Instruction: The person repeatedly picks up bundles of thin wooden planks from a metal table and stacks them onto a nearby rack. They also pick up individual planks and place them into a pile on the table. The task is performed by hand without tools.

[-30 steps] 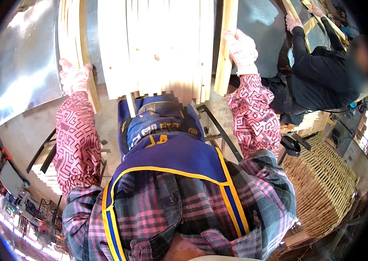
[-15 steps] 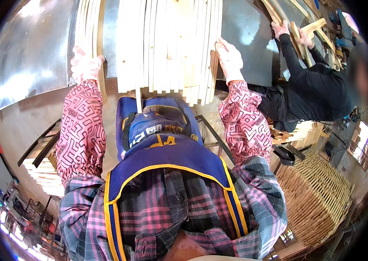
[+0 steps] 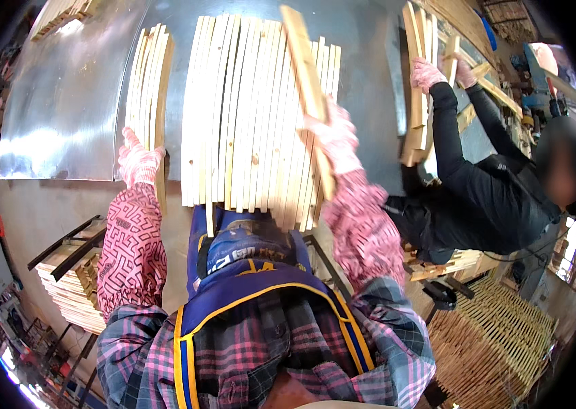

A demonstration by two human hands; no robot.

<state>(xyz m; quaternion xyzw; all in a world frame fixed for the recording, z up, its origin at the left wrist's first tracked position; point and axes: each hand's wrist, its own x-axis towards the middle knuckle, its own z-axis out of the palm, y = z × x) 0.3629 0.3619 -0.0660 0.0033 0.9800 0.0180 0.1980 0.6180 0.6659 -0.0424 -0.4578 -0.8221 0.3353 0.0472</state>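
Note:
My right hand (image 3: 334,136), in a pink-striped glove, is closed around a wooden slat (image 3: 306,65). That slat is tilted across the right side of a wide row of pale wooden slats (image 3: 233,116) laid side by side on the metal table. One slat in the row sticks out toward me past the others. At left, my gloved left hand (image 3: 140,160) grips the near end of a narrower bundle of slats (image 3: 146,78), fingers along its left side and thumb by its right. The palm side is hidden.
The grey metal tabletop (image 3: 63,116) has a seam left of the narrow bundle. More slats (image 3: 63,17) lie at its far left. A co-worker in black (image 3: 486,198) handles slats (image 3: 414,88) at right. Slat stacks stand below left (image 3: 73,293) and lower right (image 3: 499,341).
My right hand has left the row's right edge, moved inward and now holds a slat at an angle. My left hand stays at the narrow bundle. The view has shifted, showing more of the table.

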